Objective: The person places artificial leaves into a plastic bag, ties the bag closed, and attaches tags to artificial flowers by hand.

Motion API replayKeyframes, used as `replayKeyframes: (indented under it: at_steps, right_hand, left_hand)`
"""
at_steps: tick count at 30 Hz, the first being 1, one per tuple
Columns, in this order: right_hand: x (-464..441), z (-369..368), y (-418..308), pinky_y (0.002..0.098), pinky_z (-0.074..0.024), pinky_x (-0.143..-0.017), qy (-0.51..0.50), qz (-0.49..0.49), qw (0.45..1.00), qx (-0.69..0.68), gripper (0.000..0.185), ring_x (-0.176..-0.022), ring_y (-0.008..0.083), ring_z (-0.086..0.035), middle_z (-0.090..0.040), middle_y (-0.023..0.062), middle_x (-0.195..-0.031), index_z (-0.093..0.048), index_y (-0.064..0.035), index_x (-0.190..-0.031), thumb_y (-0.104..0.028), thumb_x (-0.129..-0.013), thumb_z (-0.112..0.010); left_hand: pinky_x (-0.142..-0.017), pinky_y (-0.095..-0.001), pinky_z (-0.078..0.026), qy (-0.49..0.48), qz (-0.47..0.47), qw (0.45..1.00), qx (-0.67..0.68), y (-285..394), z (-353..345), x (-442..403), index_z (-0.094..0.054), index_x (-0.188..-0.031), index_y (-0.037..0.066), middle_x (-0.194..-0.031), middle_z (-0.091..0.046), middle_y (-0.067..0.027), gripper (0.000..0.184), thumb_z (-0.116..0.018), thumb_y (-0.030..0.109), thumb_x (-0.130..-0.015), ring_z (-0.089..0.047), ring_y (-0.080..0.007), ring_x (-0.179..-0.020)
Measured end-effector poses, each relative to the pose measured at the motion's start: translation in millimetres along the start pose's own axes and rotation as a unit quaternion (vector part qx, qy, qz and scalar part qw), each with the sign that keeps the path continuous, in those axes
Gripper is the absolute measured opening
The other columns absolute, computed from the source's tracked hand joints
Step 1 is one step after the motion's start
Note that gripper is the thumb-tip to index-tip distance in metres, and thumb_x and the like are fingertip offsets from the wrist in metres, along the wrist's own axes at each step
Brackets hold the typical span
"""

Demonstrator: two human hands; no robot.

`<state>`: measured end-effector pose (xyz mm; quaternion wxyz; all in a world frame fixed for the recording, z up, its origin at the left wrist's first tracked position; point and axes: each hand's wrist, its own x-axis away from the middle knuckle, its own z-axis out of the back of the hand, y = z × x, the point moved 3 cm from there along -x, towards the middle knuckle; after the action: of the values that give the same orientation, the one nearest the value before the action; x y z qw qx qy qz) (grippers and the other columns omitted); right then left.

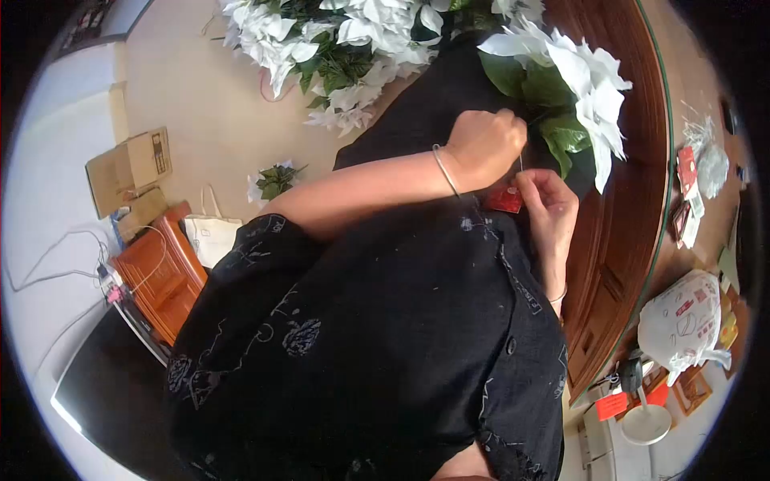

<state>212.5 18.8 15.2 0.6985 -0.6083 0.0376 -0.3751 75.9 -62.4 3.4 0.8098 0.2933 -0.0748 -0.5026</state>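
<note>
My left hand [485, 148] is closed in a fist beside the white poinsettia bunch [597, 92], its fingertips turned out of sight. A thin white string [521, 160] runs from this fist down to my right hand [549, 204]. Thumb and forefinger of the right hand pinch at the string's lower end, by a small red tag [504, 200]. The poinsettia has large white petals and green leaves, and its stem is hidden. Black cloth lies under both hands.
More white poinsettias [361, 48] fill the top, and a small one lies on the floor [192, 96]. A wooden cabinet [613, 240] with a glass edge stands at right, bearing a white plastic bag [682, 325]. At left are cardboard boxes [132, 168] and a wooden chair [164, 276].
</note>
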Motion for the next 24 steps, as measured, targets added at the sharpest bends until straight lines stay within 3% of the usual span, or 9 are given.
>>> replayKeyframes:
  at_steps: [8, 12, 18, 21, 24]
  right_hand:
    - [-0.1, 0.4, 3.3, 0.0202, -0.0467, -0.063, 0.021, 0.002, 1.000, -0.016, 0.009, -0.070, 0.0062, -0.060, -0.068, 0.0020, -0.078, -0.067, 0.0014, -0.091, -0.007, -0.087, -0.066]
    - [-2.8, 6.4, -5.2, 0.0201, -0.0480, -0.062, 0.034, 0.022, 0.999, 0.020, 0.011, -0.068, 0.0058, -0.061, -0.068, 0.0027, -0.077, -0.067, 0.0021, -0.092, -0.008, -0.087, -0.067]
    - [-7.4, 7.9, -19.2, 0.0205, -0.0501, -0.064, 0.039, 0.048, 0.998, -0.002, 0.011, -0.070, 0.0072, -0.064, -0.068, 0.0036, -0.077, -0.067, 0.0029, -0.092, -0.007, -0.088, -0.065]
    - [-12.3, 6.6, -27.1, 0.0210, -0.0499, -0.062, 0.034, 0.054, 0.998, 0.010, 0.012, -0.068, 0.0069, -0.063, -0.068, 0.0044, -0.074, -0.067, 0.0038, -0.091, -0.007, -0.087, -0.065]
    - [-18.9, 7.2, -25.8, 0.0214, -0.0493, -0.061, 0.025, 0.063, 0.998, 0.000, 0.012, -0.066, 0.0063, -0.062, -0.067, 0.0039, -0.072, -0.067, 0.0039, -0.089, -0.007, -0.086, -0.065]
  left_hand:
    - [-0.056, -0.0433, -0.052, -0.008, 0.014, 0.999, 0.029, -0.9, -1.5, -6.2, -0.063, -0.068, 0.004, -0.069, -0.063, -0.0144, 0.014, -0.062, 0.015, -0.077, -0.064, -0.0336, -0.061]
    - [-0.057, -0.0421, -0.050, 0.069, 0.012, 0.986, 0.148, -6.4, 17.3, -12.2, -0.064, -0.068, 0.003, -0.069, -0.063, -0.0161, 0.012, -0.066, 0.014, -0.073, -0.064, -0.0341, -0.063]
    - [-0.057, -0.0250, -0.049, -0.014, 0.081, 0.960, 0.268, -16.1, 42.8, -15.3, -0.066, -0.077, -0.001, -0.067, -0.065, -0.0065, 0.011, -0.070, 0.010, -0.075, -0.062, -0.0102, -0.060]
    - [-0.058, -0.0229, -0.049, -0.053, 0.115, 0.953, 0.275, -13.4, 50.2, -15.8, -0.065, -0.084, -0.002, -0.068, -0.063, -0.0044, 0.013, -0.070, 0.006, -0.075, -0.058, -0.0067, -0.060]
    - [-0.059, -0.0204, -0.048, -0.076, 0.127, 0.917, 0.369, -18.9, 43.3, -12.7, -0.066, -0.086, -0.001, -0.073, -0.064, -0.0012, 0.010, -0.070, 0.003, -0.077, -0.056, -0.0047, -0.064]
